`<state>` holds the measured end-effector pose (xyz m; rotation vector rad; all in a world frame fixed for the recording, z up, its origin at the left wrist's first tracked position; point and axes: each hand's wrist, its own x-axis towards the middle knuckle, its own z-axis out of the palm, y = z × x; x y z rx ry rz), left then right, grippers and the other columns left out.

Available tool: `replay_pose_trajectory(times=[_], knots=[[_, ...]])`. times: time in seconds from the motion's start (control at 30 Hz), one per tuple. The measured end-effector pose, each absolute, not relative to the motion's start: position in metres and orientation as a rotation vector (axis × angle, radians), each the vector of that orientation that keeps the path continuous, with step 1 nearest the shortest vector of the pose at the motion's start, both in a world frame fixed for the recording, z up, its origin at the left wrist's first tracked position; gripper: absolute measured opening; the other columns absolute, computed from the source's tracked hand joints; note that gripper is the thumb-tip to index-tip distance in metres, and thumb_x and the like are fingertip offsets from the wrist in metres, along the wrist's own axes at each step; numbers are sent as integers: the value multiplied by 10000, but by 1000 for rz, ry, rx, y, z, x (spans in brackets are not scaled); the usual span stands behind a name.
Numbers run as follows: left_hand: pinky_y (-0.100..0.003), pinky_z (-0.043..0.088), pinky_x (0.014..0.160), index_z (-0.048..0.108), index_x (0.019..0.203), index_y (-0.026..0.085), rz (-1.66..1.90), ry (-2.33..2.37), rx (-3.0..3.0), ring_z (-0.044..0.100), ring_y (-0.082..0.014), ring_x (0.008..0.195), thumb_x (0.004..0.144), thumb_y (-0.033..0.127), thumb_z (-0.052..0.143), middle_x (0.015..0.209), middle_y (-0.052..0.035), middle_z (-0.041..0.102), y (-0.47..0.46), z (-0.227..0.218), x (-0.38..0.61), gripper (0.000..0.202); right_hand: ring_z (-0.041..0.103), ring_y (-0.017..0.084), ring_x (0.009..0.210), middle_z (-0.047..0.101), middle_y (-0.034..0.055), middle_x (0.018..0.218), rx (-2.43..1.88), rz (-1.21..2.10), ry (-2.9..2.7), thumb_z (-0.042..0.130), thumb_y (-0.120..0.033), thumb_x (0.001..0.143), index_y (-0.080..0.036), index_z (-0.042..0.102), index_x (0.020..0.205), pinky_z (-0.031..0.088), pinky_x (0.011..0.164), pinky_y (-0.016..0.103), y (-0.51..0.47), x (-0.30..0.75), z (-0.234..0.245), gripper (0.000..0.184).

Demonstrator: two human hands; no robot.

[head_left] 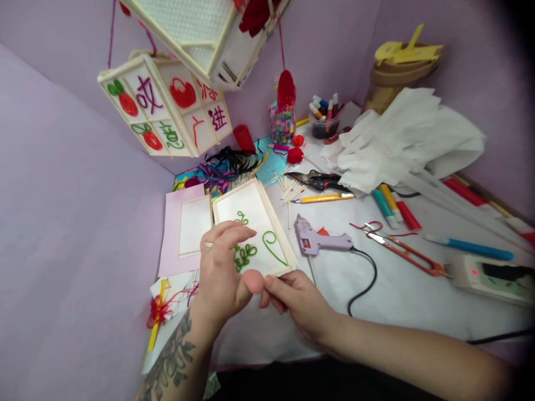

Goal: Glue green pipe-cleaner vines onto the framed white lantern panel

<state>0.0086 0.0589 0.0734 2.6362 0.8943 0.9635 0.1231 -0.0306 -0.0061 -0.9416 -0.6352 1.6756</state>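
A white panel in a pale wooden frame (234, 199) carries curled green lines, leaf-like loops on one half and a single hook shape on the other. In front of it, my left hand (223, 267) is open, its fingers curved apart and its thumb stretched toward my right hand. My right hand (296, 298) is closed in a pinch by the panel's near corner. What lies between those fingertips is hidden; I cannot tell whether they grip the frame. A lilac glue gun (324, 238) lies on its side just right of the panel.
Scissors with orange handles (413, 256), a yellow craft knife (328, 198), black-handled pruners (315, 179) and markers (385, 209) lie rightward. A crumpled white sheet pile (401, 139) stands behind. Lanterns (165, 106) hang above left. The glue gun's black cord (374, 278) curves across the table.
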Motion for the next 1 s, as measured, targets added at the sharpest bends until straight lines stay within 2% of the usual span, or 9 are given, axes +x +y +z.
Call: replay_pose_trajectory(times=[0.07, 0.13, 0.2, 0.23, 0.37, 0.43, 0.53, 0.7, 1.0], knots=[[-457, 474, 938, 491, 1115, 225, 1067, 828, 2560, 589, -243, 1048, 933, 561, 452, 993, -75, 614, 60, 69, 7, 385, 383, 89, 492, 515, -15, 511, -932, 1676, -644, 574, -516, 879, -151, 674, 604, 299, 521, 254, -30, 123, -6, 467], [-428, 499, 919, 493, 1066, 223, 1150, 832, 2470, 618, -209, 999, 944, 311, 552, 959, -48, 605, 61, 64, 6, 162, 372, 87, 482, 489, -23, 490, -929, 1679, -639, 572, -520, 876, -151, 673, 595, 292, 516, 253, -30, 123, -6, 475], [-392, 514, 905, 504, 1005, 215, 1156, 915, 2406, 636, -184, 979, 898, 124, 580, 946, -33, 609, 61, 59, 5, 160, 364, 86, 477, 470, -29, 478, -929, 1682, -629, 579, -517, 871, -151, 675, 589, 287, 514, 252, -29, 123, -7, 472], [-373, 522, 890, 508, 974, 212, 1139, 966, 2391, 642, -176, 968, 878, 91, 591, 942, -29, 617, 60, 58, 5, 176, 363, 85, 476, 465, -30, 476, -931, 1681, -628, 581, -513, 871, -150, 678, 589, 287, 515, 253, -29, 123, -8, 469], [-315, 533, 815, 522, 902, 210, 999, 1070, 2500, 646, -164, 902, 835, 136, 661, 871, -8, 630, 56, 61, 7, 171, 381, 87, 480, 446, -33, 466, -944, 1671, -647, 569, -488, 892, -149, 690, 599, 296, 534, 255, -31, 122, -13, 464], [-341, 520, 856, 554, 952, 207, 887, 1057, 2620, 632, -191, 982, 850, 166, 638, 895, -26, 647, 53, 65, 9, 138, 391, 89, 487, 459, -28, 479, -935, 1671, -638, 565, -482, 898, -150, 683, 601, 296, 534, 256, -31, 121, -15, 461], [-409, 481, 928, 564, 1082, 198, 771, 1027, 2753, 595, -238, 1119, 881, 188, 587, 1004, -60, 687, 47, 66, 11, 202, 392, 87, 495, 508, -15, 519, -912, 1683, -604, 571, -471, 895, -150, 660, 598, 283, 517, 253, -30, 120, -14, 446], [-453, 437, 919, 518, 1113, 183, 710, 991, 2848, 618, -278, 1126, 891, 214, 580, 1013, -70, 726, 43, 62, 14, 233, 371, 84, 481, 462, -32, 470, -934, 1696, -572, 582, -447, 879, -159, 617, 541, 268, 506, 253, -28, 121, -8, 445], [-451, 415, 913, 507, 1137, 167, 653, 974, 2846, 612, -294, 1146, 905, 263, 569, 1060, -91, 728, 45, 60, 16, 259, 382, 83, 473, 466, -33, 452, -989, 1704, -565, 575, -409, 865, -161, 615, 520, 269, 508, 256, -29, 122, -6, 426]])
